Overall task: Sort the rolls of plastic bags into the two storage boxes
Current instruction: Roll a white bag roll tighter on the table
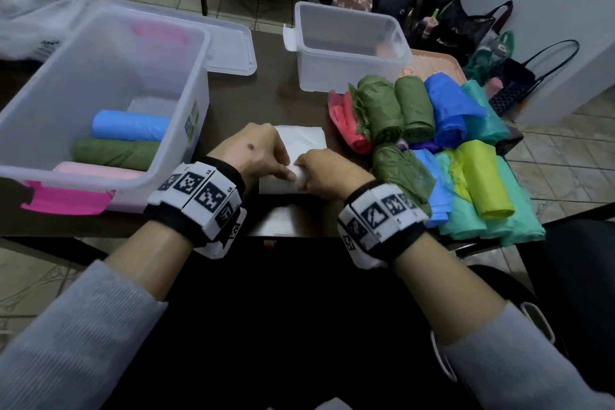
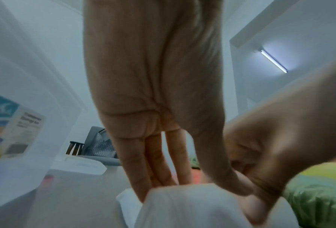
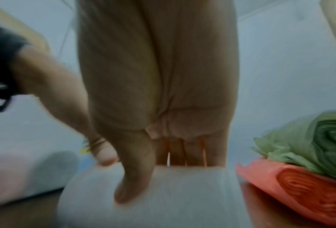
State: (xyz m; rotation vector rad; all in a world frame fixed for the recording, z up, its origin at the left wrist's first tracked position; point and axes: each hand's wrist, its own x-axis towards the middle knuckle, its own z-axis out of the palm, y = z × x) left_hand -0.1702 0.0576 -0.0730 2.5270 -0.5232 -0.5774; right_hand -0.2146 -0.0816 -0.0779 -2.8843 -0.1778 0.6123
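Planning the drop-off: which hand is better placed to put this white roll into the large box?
Left, probably: the left hand holds the white roll nearest the large box; the right hand is by the unsorted pile.

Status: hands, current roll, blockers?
Left hand and right hand both grip the white bag, half rolled on the table. Blue roll, green roll, pink roll in the big box. Nothing in the way; unsorted pile sits right.
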